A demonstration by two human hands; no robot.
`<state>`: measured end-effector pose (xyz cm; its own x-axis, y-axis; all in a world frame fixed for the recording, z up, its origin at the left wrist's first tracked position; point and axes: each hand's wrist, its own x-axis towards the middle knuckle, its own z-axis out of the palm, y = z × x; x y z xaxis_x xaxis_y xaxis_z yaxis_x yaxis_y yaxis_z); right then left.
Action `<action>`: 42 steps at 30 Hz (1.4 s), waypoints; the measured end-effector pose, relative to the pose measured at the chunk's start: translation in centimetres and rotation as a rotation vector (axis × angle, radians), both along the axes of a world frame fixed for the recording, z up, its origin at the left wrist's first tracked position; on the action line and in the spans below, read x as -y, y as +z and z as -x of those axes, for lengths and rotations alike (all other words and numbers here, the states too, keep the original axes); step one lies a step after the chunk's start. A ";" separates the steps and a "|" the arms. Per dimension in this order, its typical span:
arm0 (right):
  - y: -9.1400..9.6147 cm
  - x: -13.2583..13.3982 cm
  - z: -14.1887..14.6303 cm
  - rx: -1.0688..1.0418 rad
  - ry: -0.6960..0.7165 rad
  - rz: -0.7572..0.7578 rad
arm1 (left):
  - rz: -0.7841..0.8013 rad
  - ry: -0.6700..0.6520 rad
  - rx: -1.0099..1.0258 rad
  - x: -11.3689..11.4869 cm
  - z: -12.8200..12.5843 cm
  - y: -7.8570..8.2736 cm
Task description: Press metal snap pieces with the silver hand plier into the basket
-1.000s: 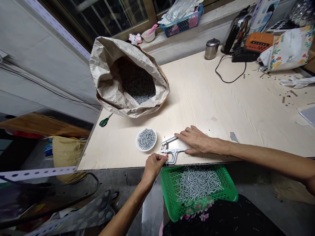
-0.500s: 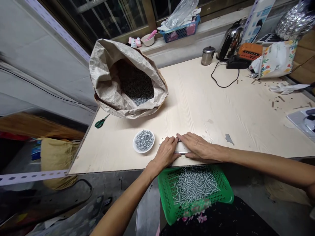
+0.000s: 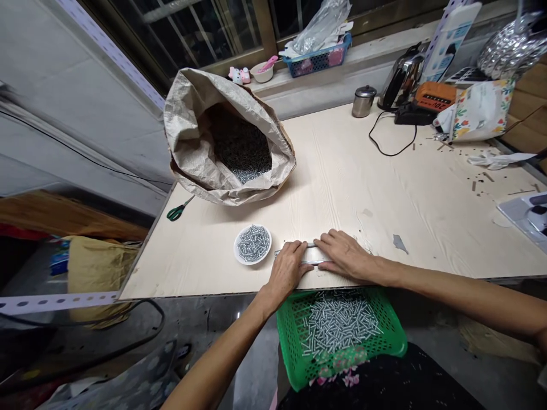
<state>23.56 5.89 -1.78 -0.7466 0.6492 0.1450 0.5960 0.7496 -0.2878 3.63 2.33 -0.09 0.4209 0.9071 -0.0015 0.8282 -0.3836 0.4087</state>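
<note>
My L hand [image 3: 287, 266] & R hand [image 3: 345, 254] both closed on metal tool [image 3: 315, 262], nr table [image 3: 384, 210] edge. Bowl [image 3: 252, 263] w/ metal pcs [image 3: 253, 242] stands nearby.

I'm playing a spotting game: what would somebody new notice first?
Probably the big open sack at the left of the table, holding metal pieces. Next, the green basket of shiny metal pieces, below the table's front edge. Near that edge, the left hand and right hand hold a silver tool.
</note>
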 end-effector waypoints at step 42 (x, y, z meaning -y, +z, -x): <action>-0.9 -0.8 0.3 -0.028 0.091 -0.024 | 0.068 0.382 -0.092 8.4 0.6 3.7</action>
<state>23.26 6.71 -2.68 -0.7980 0.5748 0.1810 0.5169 0.8073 -0.2848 3.06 -6.12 3.57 0.0487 0.9949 -0.0884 0.9402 -0.0157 0.3402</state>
